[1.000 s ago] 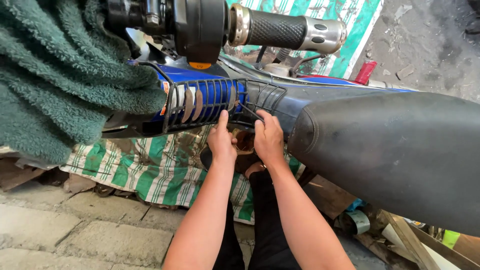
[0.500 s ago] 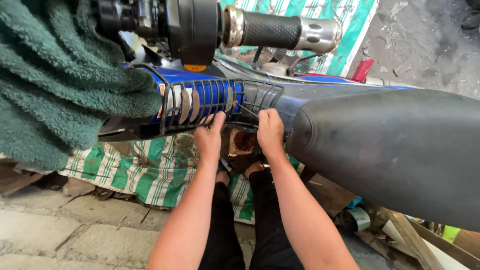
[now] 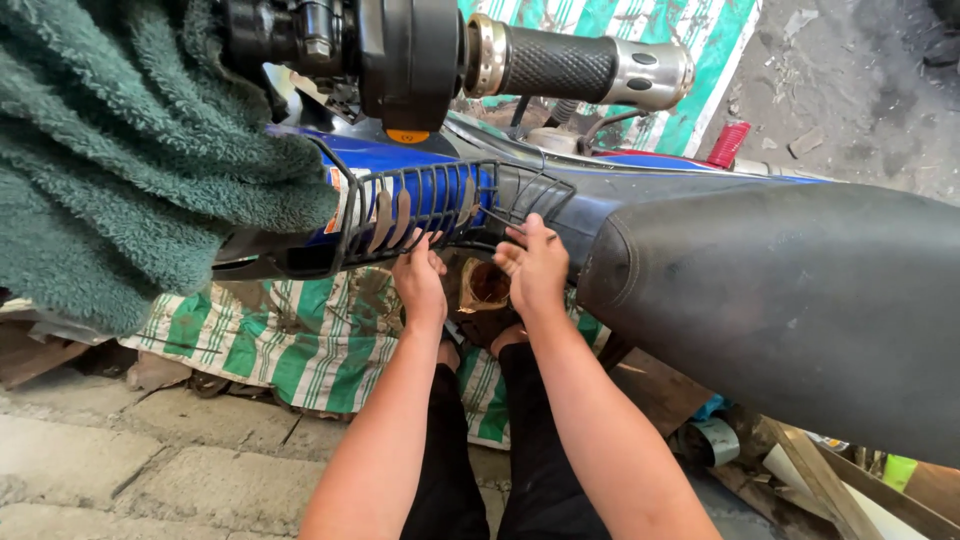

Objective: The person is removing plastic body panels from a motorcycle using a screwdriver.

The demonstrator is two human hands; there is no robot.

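A black wire basket (image 3: 445, 195) hangs on the blue body of a motorcycle (image 3: 620, 195), below the handlebar. My left hand (image 3: 420, 278) reaches up from beneath, and its fingers poke through the basket's wires and hook on them. My right hand (image 3: 536, 268) is beside it at the basket's lower right corner. Its thumb touches the wire and its fingers are spread, with nothing in them. Both forearms rise from my black-trousered legs (image 3: 470, 450).
A wide black seat (image 3: 790, 300) fills the right side. The handlebar's black grip (image 3: 560, 65) with a chrome end juts out overhead. A green towel (image 3: 110, 150) drapes at the left. A green-and-white striped tarp (image 3: 300, 345) lies on the paving stones (image 3: 120, 470).
My left hand has slid left under the basket and pushed its fingers up through the wires. My right hand has stayed at the basket's corner, and its fingers have spread.
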